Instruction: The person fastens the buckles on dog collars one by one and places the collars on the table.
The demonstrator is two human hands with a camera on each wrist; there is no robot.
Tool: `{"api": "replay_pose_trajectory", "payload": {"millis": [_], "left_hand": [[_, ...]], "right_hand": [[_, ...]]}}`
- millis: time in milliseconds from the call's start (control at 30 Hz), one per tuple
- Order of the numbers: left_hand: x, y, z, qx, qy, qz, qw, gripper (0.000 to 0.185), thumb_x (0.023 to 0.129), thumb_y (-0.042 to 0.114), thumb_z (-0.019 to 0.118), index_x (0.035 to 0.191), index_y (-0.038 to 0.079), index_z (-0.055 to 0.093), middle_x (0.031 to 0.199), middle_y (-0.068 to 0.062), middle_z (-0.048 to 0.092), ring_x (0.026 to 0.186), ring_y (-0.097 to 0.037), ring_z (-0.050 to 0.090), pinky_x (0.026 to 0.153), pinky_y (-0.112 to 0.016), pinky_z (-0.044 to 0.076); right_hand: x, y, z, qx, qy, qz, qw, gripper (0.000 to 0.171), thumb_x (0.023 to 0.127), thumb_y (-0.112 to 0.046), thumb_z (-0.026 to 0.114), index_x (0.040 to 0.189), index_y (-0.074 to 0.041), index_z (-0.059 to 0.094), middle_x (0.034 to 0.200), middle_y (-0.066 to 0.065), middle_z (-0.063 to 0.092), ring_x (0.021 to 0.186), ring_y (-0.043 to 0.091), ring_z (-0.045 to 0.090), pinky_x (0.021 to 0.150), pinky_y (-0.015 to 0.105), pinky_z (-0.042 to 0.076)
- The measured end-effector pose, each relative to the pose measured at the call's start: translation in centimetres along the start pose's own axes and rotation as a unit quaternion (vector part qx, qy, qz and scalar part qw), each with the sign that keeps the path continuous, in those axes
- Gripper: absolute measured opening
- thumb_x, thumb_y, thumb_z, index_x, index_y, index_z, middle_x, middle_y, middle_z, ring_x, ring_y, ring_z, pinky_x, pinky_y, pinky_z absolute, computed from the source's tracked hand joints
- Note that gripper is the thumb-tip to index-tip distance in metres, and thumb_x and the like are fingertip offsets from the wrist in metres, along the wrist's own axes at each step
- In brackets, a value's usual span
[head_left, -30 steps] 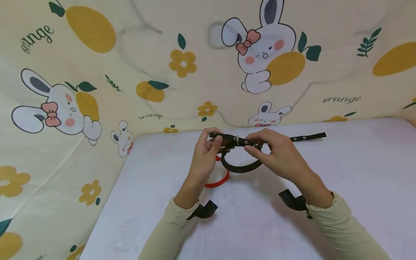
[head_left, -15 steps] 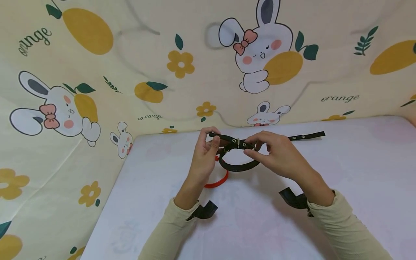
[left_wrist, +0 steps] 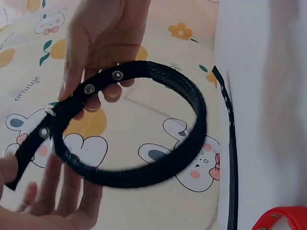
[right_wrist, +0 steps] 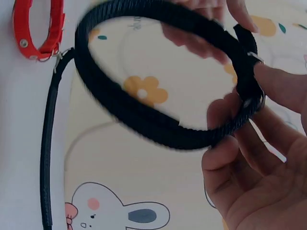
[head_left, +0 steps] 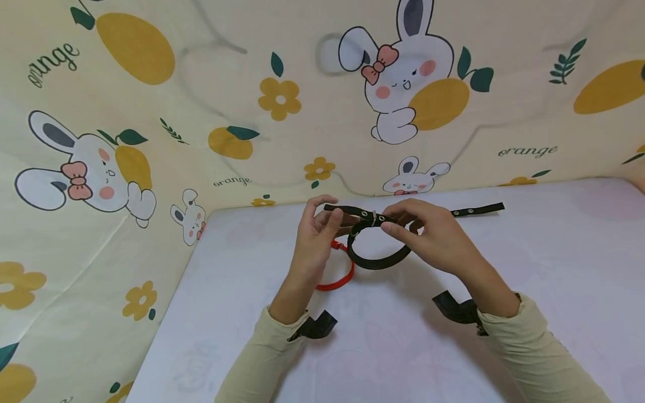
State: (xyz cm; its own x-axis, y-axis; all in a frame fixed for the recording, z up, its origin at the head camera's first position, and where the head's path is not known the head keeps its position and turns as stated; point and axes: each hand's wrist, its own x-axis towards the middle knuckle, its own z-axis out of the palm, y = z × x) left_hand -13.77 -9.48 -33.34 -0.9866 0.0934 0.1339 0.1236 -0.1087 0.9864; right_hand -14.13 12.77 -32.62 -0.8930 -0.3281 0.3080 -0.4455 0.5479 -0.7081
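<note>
A black collar, bent into a loop with metal eyelets and a buckle, is held up above the table. My right hand pinches it beside the buckle; in the right wrist view its thumb and fingers lie on either side of the band. The collar's free end points left, where the thumb of my left hand touches it. The other left fingers are spread fairly straight behind the loop, and the index stands apart from the band. The right fingers partly cover the collar's right side.
On the white table a red collar lies beyond the left wrist. Behind the right hand runs a black strap with eyelets; its metal clip is at the red collar. A patterned cloth rises behind the table.
The black collar's loop and buckle have shifted slightly right with my right hand. My left index finger has lifted away from the strap's free end.
</note>
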Motion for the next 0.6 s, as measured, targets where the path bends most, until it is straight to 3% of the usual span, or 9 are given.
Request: {"api": "replay_pose_trajectory", "payload": {"millis": [133,300,433,600], "left_hand": [[0.05,-0.33,0.00,0.032,-0.012,0.003,0.9994,0.033,0.095,0.011,0.067,0.126,0.006,0.058,0.118,-0.015,0.070,0.104,-0.016,0.067,0.093,-0.028,0.055],[-0.04,-0.83,0.21,0.091,-0.024,0.061,0.9937,0.027,0.088,0.008,0.074,0.115,0.004,0.070,0.114,-0.014,0.070,0.099,-0.021,0.069,0.088,-0.026,0.057],[-0.22,-0.84,0.38,0.091,-0.016,0.101,0.9906,0.024,0.086,0.003,0.075,0.109,0.000,0.073,0.105,-0.018,0.071,0.086,-0.027,0.070,0.082,-0.026,0.059],[-0.29,-0.78,0.50,0.074,-0.016,0.130,0.9886,0.025,0.084,-0.003,0.074,0.109,-0.006,0.073,0.102,-0.024,0.070,0.078,-0.020,0.067,0.075,-0.021,0.057]], "right_hand": [[0.01,-0.16,-0.22,0.030,0.011,0.034,0.999,0.020,0.095,-0.036,0.068,0.112,-0.024,0.070,0.104,-0.005,0.072,0.089,0.009,0.067,0.078,0.020,0.051],[0.02,-0.42,-0.27,0.052,0.009,0.055,0.997,0.022,0.095,-0.038,0.066,0.113,-0.025,0.070,0.106,-0.004,0.071,0.091,0.008,0.067,0.078,0.020,0.051],[0.07,-0.53,-0.21,0.054,0.008,0.064,0.996,0.022,0.095,-0.039,0.066,0.113,-0.026,0.070,0.105,-0.004,0.072,0.089,0.009,0.067,0.077,0.021,0.051],[0.04,-0.63,-0.30,0.064,0.000,0.074,0.995,0.024,0.096,-0.040,0.065,0.115,-0.026,0.069,0.105,-0.001,0.072,0.089,0.016,0.068,0.079,0.027,0.051]]}}
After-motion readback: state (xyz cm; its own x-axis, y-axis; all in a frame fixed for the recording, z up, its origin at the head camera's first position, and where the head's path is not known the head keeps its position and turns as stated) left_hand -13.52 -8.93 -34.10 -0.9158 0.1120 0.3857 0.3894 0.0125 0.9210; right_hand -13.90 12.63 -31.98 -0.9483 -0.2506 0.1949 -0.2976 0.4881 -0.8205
